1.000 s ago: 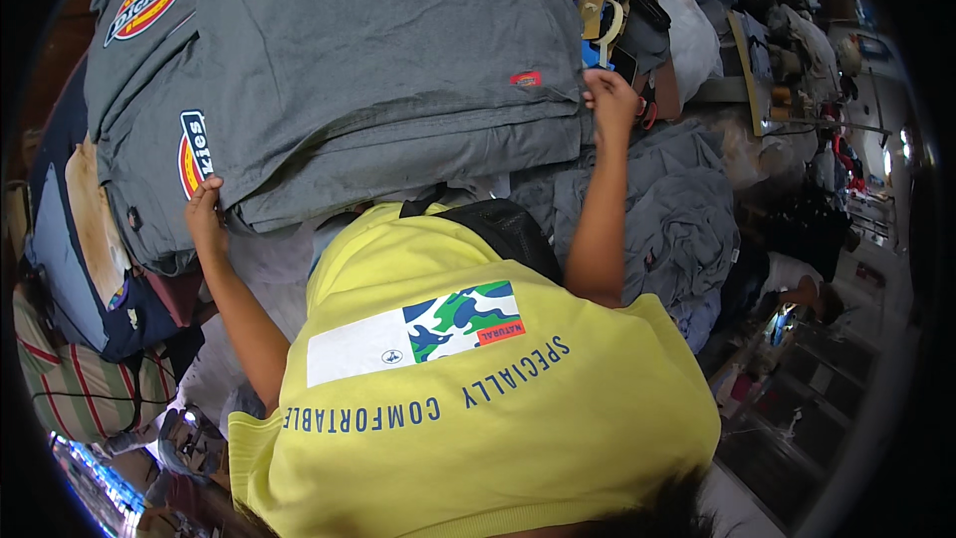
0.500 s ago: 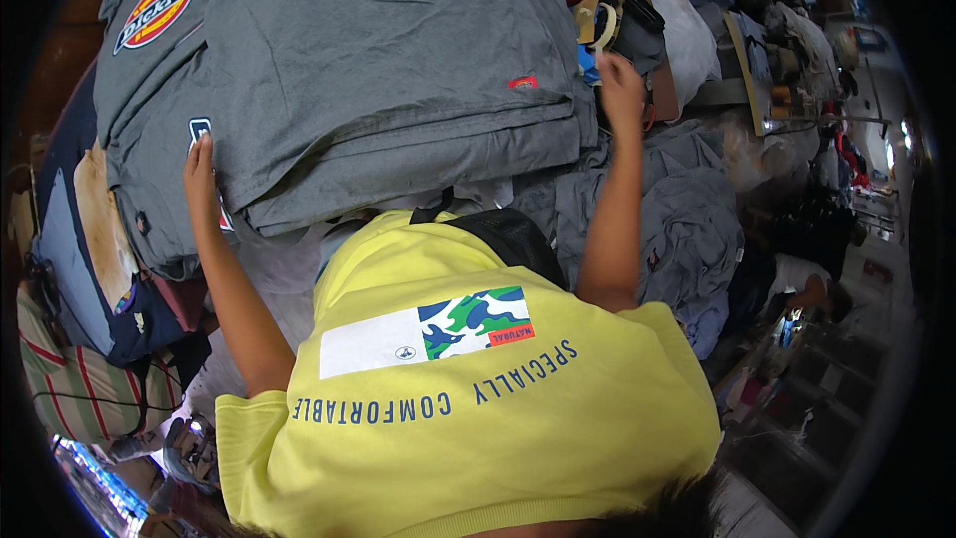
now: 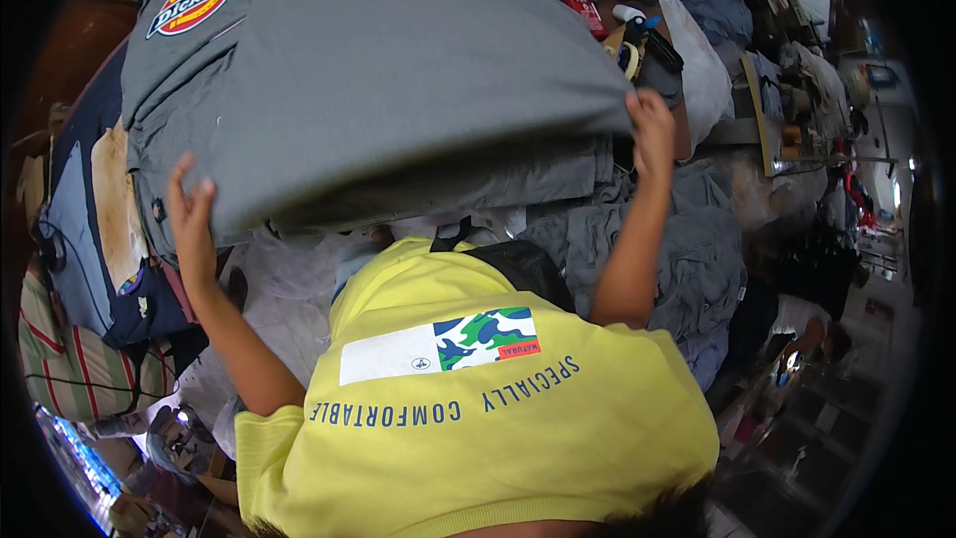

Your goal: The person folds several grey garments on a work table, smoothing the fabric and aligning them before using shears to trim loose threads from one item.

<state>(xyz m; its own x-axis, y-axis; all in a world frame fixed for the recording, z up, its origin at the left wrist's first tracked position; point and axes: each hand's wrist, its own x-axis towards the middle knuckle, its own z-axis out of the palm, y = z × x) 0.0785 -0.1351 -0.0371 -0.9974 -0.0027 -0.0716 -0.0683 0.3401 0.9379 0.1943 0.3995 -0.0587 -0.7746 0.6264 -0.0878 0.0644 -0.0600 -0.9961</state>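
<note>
Overhead, two hands lift one grey garment by its near hem: left hand [image 3: 192, 211] closed on the left corner, right hand [image 3: 652, 125] closed on the right corner. Grey garment [image 3: 378, 80] bears two oval badges, spread above a grey clothing pile [image 3: 667, 249].

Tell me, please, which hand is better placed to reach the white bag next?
Probably the right hand: it grips the grey garment just beside the white bag, while the left hand holds the opposite edge.
</note>
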